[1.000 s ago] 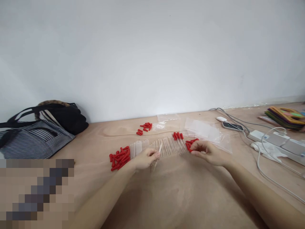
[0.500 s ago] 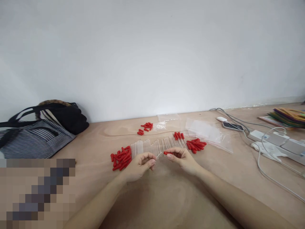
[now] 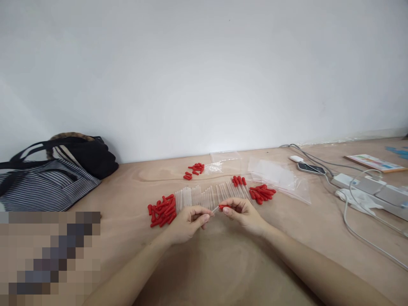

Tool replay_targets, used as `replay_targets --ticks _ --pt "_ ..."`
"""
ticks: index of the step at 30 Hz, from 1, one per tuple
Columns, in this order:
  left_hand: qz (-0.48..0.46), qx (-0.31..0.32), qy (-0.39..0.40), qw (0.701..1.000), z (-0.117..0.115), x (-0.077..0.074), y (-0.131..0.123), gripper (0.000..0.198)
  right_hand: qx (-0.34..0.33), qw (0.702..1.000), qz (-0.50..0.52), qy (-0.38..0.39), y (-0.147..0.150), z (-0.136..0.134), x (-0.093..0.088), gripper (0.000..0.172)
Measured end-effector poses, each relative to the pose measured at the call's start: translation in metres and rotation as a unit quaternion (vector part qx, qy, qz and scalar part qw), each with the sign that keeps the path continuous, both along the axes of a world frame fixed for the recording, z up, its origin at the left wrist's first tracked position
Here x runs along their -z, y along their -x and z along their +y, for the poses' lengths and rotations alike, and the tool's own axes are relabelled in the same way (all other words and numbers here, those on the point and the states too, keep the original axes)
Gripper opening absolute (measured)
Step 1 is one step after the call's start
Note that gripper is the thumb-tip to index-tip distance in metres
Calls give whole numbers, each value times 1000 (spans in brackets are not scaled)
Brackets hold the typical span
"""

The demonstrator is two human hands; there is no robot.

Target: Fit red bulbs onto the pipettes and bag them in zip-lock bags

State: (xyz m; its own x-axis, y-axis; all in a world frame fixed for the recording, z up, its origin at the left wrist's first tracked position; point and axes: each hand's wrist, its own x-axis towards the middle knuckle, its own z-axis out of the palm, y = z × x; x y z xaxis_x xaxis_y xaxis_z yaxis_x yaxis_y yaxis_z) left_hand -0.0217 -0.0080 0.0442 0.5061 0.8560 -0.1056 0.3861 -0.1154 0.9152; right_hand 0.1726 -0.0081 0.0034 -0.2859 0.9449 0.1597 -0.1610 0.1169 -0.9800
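My left hand [image 3: 190, 222] pinches a thin clear glass dropper tube [image 3: 215, 210], which slants up to the right. My right hand [image 3: 241, 214] pinches a red rubber dropper bulb [image 3: 222, 207]. The tube's end meets the bulb's mouth; how deep it sits inside I cannot tell. Just beyond my hands lies a row of clear tubes [image 3: 207, 195]. A few at its right end wear red bulbs [image 3: 239, 181]. Loose red bulbs form a pile [image 3: 163, 210] left of the row and a smaller pile [image 3: 262, 194] to its right.
Farther back lie more small red bulbs [image 3: 196, 168], thin clear tubes [image 3: 214, 168] and clear plastic bags [image 3: 272, 174]. A phone [image 3: 310, 169], white cables and a power strip [image 3: 363, 185] occupy the right, near a colourful board [image 3: 374, 162]. A striped bag [image 3: 51, 182] stands left.
My left hand has brought the tube right, up to the bulb; before, a small gap lay between them. At far right, the stack of coloured sheets is gone, showing the board and blue pieces.
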Motion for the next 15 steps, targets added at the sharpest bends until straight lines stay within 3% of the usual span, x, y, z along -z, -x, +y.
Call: replay_targets --ticks 15 --pt "124 12 -165 978 -6 3 -2 26 -34 995 90 19 1 0 6 18"
